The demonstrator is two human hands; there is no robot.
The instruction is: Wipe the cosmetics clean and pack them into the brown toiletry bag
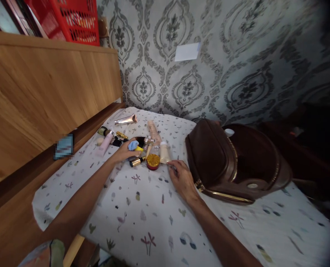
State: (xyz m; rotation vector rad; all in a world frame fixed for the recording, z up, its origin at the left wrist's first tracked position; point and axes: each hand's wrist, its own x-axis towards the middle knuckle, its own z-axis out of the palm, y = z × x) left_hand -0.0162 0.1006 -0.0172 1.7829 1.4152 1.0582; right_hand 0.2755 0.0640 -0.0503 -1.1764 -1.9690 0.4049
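My left hand [125,151] is closed around a small blue-and-yellow item [133,145] whose kind I cannot make out. Just beside it lie a black-and-gold lipstick-like tube [137,161] and a round jar [153,162] with a gold lid and red base. My right hand [182,179] has its fingertips together at the lower end of a cream squeeze tube [164,152] with a white cap. A pink bottle [105,144], a peach tube [154,131] and a shiny rose-gold tube [126,119] lie around the cluster, with several smaller cosmetics partly hidden by my left hand.
An open brown leather bag [212,159] with gold zips stands right of my right hand. A wooden cabinet [53,81] borders the left side, with a red basket [78,22] on top. Patterned cloth [142,207] covers the surface, and a papered wall [165,81] rises behind.
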